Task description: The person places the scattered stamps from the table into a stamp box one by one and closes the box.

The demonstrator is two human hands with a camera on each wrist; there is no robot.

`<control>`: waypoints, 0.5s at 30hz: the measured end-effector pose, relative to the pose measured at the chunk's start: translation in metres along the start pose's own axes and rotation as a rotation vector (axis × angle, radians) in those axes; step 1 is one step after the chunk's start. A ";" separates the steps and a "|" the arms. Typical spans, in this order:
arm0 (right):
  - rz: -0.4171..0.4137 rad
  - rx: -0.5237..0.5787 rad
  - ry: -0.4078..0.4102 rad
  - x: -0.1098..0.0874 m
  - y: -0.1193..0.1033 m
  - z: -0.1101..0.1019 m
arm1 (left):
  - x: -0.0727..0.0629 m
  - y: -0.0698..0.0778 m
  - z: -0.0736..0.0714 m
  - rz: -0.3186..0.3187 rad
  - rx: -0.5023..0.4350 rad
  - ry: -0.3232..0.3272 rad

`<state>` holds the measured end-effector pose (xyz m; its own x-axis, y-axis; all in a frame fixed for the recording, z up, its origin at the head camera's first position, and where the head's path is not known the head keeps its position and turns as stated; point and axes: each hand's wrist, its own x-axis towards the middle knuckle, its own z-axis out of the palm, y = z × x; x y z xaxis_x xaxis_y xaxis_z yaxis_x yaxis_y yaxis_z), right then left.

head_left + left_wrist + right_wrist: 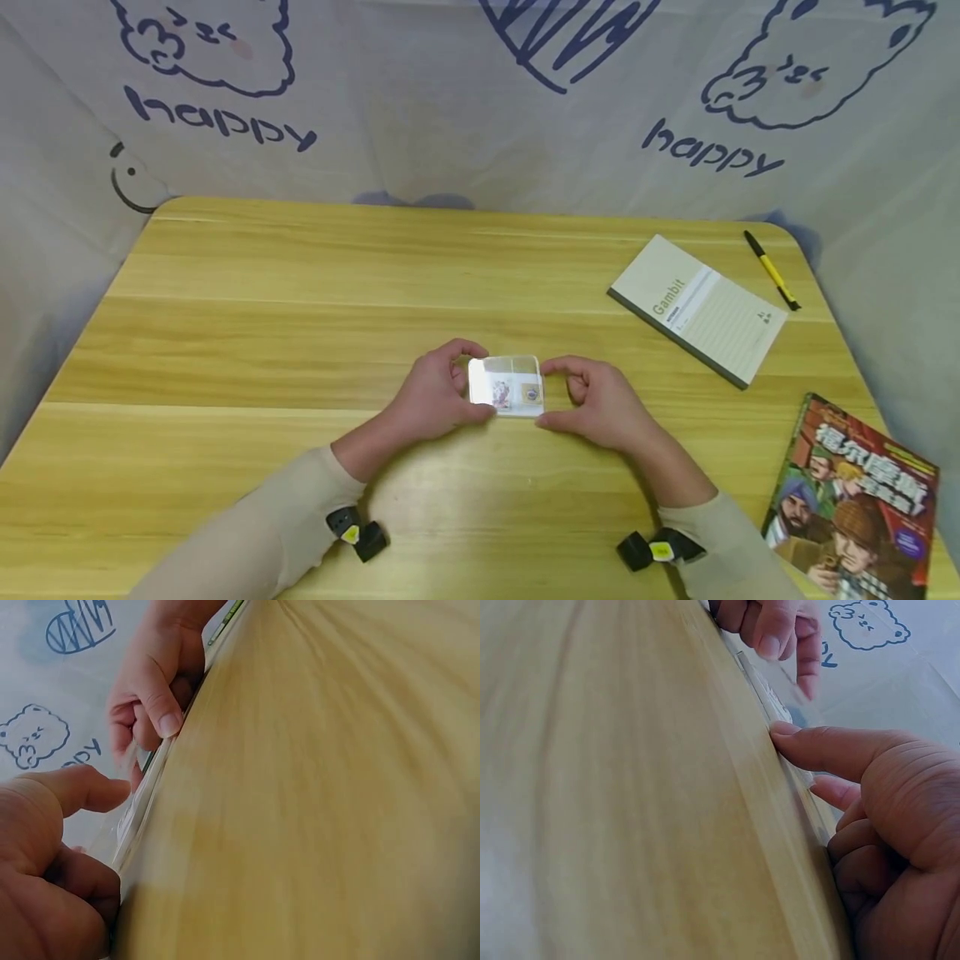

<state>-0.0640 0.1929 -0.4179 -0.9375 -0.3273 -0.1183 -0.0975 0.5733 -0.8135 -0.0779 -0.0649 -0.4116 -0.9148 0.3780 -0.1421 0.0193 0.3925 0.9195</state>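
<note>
A small flat clear plastic case point(517, 367) with printed pieces inside lies at the middle of the table, glare covering its left side. At its left end my left hand point(435, 396) holds it, thumb on the near corner and index finger at the far one. My right hand point(603, 404) grips the right end between thumb and index finger, the other fingers curled in. In the right wrist view, a see-through sheet of the case point(787, 694) stands at an angle beside the left hand's fingers point(772, 630). The left wrist view shows the case edge-on, close over the wood.
A beige notebook point(720, 325) lies at the right rear, with a yellow and black pen point(772, 271) beside it. An illustrated book point(855, 508) sits at the front right edge of the wooden table point(262, 317). A white cloth with drawings point(420, 117) hangs behind.
</note>
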 end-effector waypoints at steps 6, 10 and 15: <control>0.007 0.003 0.001 0.000 0.000 0.000 | 0.003 0.004 0.006 -0.030 0.005 -0.038; 0.008 -0.007 0.006 0.000 0.000 0.000 | 0.004 0.005 0.008 -0.039 0.033 -0.049; 0.016 0.002 0.010 0.000 0.000 0.000 | 0.004 0.006 0.007 -0.052 0.079 -0.063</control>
<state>-0.0642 0.1930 -0.4178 -0.9422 -0.3106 -0.1258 -0.0815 0.5766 -0.8130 -0.0790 -0.0551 -0.4091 -0.8884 0.4063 -0.2135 0.0066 0.4764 0.8792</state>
